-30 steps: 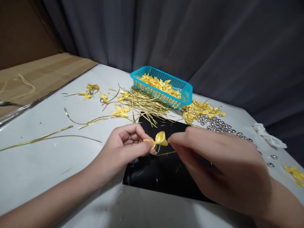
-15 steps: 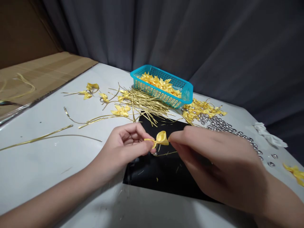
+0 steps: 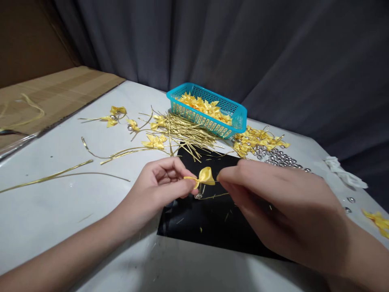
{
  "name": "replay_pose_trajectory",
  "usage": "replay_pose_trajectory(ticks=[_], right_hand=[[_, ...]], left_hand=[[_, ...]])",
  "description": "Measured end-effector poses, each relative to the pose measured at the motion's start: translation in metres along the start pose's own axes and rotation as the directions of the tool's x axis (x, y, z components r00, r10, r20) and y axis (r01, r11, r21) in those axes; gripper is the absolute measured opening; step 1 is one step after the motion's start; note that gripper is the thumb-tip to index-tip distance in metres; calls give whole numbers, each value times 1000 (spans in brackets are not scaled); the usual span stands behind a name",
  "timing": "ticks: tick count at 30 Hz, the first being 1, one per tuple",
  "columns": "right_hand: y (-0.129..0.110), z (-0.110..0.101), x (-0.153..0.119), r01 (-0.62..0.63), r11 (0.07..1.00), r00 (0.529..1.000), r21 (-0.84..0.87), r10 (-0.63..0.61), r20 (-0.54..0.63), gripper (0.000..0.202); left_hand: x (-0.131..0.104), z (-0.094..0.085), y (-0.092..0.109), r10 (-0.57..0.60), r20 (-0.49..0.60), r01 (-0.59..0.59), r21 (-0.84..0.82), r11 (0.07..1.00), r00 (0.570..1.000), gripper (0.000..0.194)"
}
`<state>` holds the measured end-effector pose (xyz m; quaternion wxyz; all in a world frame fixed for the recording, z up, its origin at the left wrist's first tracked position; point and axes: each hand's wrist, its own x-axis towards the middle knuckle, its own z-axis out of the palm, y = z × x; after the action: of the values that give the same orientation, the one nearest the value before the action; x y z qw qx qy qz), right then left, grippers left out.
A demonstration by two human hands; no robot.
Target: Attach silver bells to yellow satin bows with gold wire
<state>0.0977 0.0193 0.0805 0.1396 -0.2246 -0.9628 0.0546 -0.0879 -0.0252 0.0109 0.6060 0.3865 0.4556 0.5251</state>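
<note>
My left hand (image 3: 170, 180) pinches a yellow satin ribbon bow (image 3: 206, 176) by one end between thumb and fingers. Just below the bow's knot hangs a small silver bead (image 3: 198, 196), and a thin gold cord (image 3: 214, 196) runs from it toward the right. My right hand (image 3: 273, 194) is closed, its thumb and forefinger pinching a thin strand that comes out from the bow's right side. The palm and other fingers of that hand are mostly hidden. Both hands are held over a black sheet (image 3: 194, 223).
Behind the hands lies a heap of gold cords (image 3: 191, 132) beside a turquoise basket (image 3: 240, 119) of yellow bows. To the right are finished-looking bows (image 3: 258, 140), loose silver beads (image 3: 276, 157) and a crumpled white item (image 3: 345, 172). Cardboard (image 3: 60, 89) covers the left corner.
My right hand has drawn slightly to the right, away from the bow, and a short strand now shows between them. The silver bead is more exposed. My left hand stays nearly still.
</note>
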Motion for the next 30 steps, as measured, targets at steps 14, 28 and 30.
replay_pose_trajectory(ticks=[14, 28, 30], right_hand=[[0, 0, 0, 11, 1000, 1000, 0, -11, -1, 12], [1, 0, -3, 4, 1000, 1000, 14, -4, -3, 9], [1, 1, -2, 5, 1000, 1000, 11, -5, 1, 9]], left_hand=[[0, 1, 1, -10, 33, 12, -59, 998, 999, 13], [-1, 2, 1, -5, 45, 9, -86, 996, 999, 14], [-1, 3, 1, -8, 44, 12, -91, 996, 999, 14]])
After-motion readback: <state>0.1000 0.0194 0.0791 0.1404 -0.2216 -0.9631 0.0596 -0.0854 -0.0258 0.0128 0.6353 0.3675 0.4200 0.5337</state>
